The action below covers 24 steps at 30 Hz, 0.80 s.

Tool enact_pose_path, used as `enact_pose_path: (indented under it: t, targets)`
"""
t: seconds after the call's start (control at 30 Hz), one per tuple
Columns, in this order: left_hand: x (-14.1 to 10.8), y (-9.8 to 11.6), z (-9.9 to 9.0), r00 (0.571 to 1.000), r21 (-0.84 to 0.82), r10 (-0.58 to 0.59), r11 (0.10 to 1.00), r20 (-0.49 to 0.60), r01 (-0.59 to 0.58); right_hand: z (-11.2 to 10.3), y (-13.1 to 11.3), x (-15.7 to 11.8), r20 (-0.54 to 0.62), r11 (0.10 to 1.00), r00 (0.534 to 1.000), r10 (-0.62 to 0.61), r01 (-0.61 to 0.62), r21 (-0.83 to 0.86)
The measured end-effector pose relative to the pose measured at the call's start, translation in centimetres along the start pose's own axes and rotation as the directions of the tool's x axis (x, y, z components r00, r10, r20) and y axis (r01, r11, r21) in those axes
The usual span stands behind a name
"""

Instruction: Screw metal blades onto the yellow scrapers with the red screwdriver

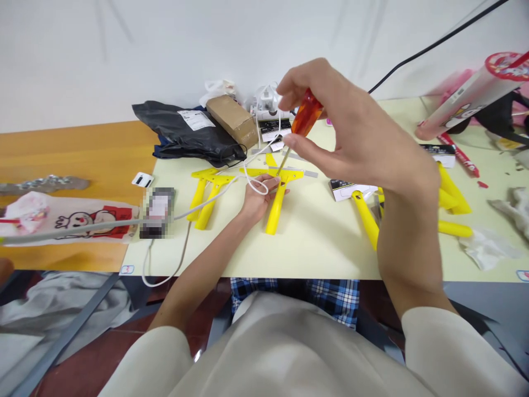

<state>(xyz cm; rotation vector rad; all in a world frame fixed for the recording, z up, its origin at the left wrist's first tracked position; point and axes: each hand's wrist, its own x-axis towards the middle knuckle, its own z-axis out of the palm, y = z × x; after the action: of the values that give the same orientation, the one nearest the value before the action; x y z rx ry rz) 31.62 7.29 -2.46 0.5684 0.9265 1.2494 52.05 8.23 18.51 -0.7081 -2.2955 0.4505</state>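
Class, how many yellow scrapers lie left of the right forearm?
4 scrapers: two side by side, one touching the left hand, one partly behind the right forearm; more may be hidden.

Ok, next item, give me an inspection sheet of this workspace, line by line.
Surface: pale yellow table butted against an orange wooden one.
Job's things: screwdriver with translucent orange handle, its tip at a yellow T-shaped plastic scraper; more yellow scrapers lie nearby.
Clutter: black plastic mailer, cardboard box, printed plastic bag, crumpled tissue.
Hands: right hand holds the screwdriver; left hand holds the scraper.
Cables: white cable loops across the table; black cable runs along the wall.
Surroundings: white wall, red tiled floor.
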Motion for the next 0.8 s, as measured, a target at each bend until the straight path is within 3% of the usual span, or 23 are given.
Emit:
enact_pose_path:
  t: [0.23, 0.4, 0.53, 0.63, 0.73, 0.8]
  targets:
    - [-0.03, -0.17, -0.08, 1.0, 0.025, 0.007, 1.0, 0.009, -0.008, 0.39, 0.71, 0.15, -0.093, 0.995, 0.991, 0.099, -0.099, 0.002]
    - [0.01, -0.2, -0.24, 1.0, 0.024, 0.006, 1.0, 0.004, -0.006, 0.23, 0.41, -0.02, -0.004, 0.996, 0.998, 0.067, -0.067, 0.058]
    - [-0.03, -0.23, -0.26, 1.0, 0.033, 0.009, 0.999, 0.016, -0.009, 0.3, 0.47, 0.0, -0.082, 0.996, 0.992, 0.094, -0.093, 0.019]
    - [-0.04, -0.22, -0.22, 1.0, 0.006, 0.006, 1.0, 0.018, -0.006, 0.26, 0.39, 0.0, -0.062, 0.995, 0.993, 0.097, -0.098, -0.014]
    - [-0.04, -0.14, -0.2, 1.0, -0.011, 0.007, 1.0, 0.015, -0.006, 0.05, 0.16, -0.15, 0.018, 0.994, 0.997, 0.076, -0.077, 0.076]
    - [-0.06, -0.11, -0.17, 1.0, -0.005, 0.006, 1.0, 0.016, -0.005, 0.02, 0.26, -0.19, -0.005, 0.989, 0.996, 0.088, -0.087, 0.122]
